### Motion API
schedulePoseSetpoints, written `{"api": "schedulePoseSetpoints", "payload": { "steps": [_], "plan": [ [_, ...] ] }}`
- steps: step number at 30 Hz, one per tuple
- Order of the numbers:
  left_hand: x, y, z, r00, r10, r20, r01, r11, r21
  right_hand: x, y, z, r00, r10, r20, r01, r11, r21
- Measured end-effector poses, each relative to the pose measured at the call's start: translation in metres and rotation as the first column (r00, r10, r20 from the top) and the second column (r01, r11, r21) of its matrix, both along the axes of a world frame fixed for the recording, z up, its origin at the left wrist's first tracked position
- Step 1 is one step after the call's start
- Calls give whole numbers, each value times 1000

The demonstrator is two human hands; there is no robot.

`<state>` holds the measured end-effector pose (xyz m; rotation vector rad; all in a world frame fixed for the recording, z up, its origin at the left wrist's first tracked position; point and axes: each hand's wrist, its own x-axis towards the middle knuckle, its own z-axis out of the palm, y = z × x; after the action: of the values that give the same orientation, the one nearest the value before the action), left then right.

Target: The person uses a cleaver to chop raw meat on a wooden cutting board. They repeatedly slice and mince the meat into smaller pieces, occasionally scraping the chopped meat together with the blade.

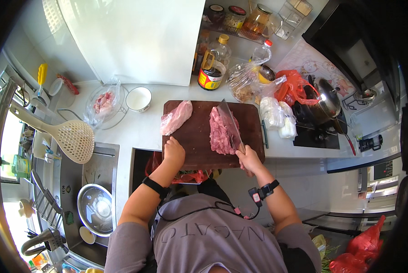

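Note:
My right hand [249, 159] grips the wooden handle of a cleaver. Its broad metal blade [232, 124] stands on edge over a flattened mound of chopped raw meat [220, 134] and hides part of its right side. Beneath lies a dark brown wooden cutting board [199, 150]. At the board's left front edge my left hand [174, 150] rests with its fingers curled in and nothing visible in them. Just beyond that hand is an uncut slab of pale pink raw meat [176, 117], at the board's far left corner.
Left stand a white bowl [139, 99], bagged meat pieces [103, 102] and the sink [101, 150] with a metal basin [96, 210]. A hanging skimmer [75, 140] juts in. Behind are a sauce bottle [211, 73] and plastic bags [246, 80]; right, a lidded pot [323, 102] on the stove.

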<state>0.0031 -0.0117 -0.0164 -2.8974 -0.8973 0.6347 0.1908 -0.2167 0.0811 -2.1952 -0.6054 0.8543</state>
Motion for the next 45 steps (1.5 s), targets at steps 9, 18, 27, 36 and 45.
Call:
{"api": "schedulePoseSetpoints", "payload": {
  "steps": [9, 18, 27, 36, 45],
  "plan": [
    [1, -1, 2, 998, -30, -51, 30, 1000, 4, -1, -5, 4, 988, -85, 128, 35, 934, 355],
    [-8, 0, 4, 998, -60, -11, 60, 998, 35, -2, -4, 6, 996, -71, 50, 63, 989, 134],
    [-7, -1, -4, 996, -44, 75, 39, 997, 72, -6, -3, -3, 993, 19, -118, -24, 999, -49],
    [-5, 0, -6, 998, -44, 52, 39, 996, 80, 10, -6, -7, 975, -156, 161, 92, 934, 346],
    [-10, -1, -4, 993, -87, 85, 72, 984, 161, 14, -11, -14, 989, -142, -48, 149, 952, 268]
  ]
}}
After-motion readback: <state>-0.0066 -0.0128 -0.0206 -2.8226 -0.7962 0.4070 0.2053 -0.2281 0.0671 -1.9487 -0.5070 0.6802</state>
